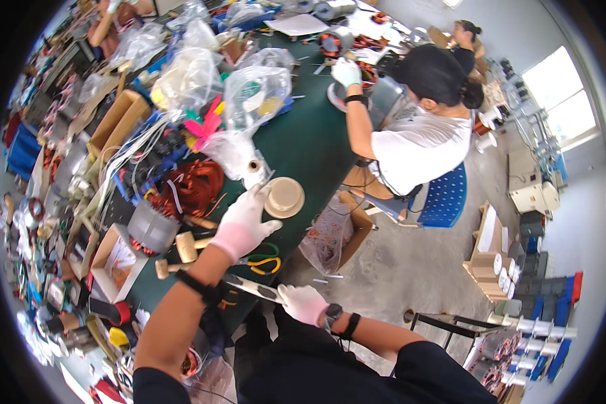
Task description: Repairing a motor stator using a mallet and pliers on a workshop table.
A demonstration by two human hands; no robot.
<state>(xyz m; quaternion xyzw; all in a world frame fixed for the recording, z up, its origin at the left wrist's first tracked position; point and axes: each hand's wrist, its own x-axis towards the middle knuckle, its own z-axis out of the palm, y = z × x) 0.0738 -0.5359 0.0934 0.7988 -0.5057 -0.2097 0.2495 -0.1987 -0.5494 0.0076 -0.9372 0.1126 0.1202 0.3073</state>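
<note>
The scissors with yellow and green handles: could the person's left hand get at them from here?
Probably yes: the left hand is near, and the handles of the scissors lie uncovered beside its wrist, though it would need to leave the round tan piece.

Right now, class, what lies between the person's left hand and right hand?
The head view shows green and yellow looped handles, seemingly scissors, on the green table between the left hand and right hand.

A head-worn fisheye faces down over the nearby green table (310, 131).
</note>
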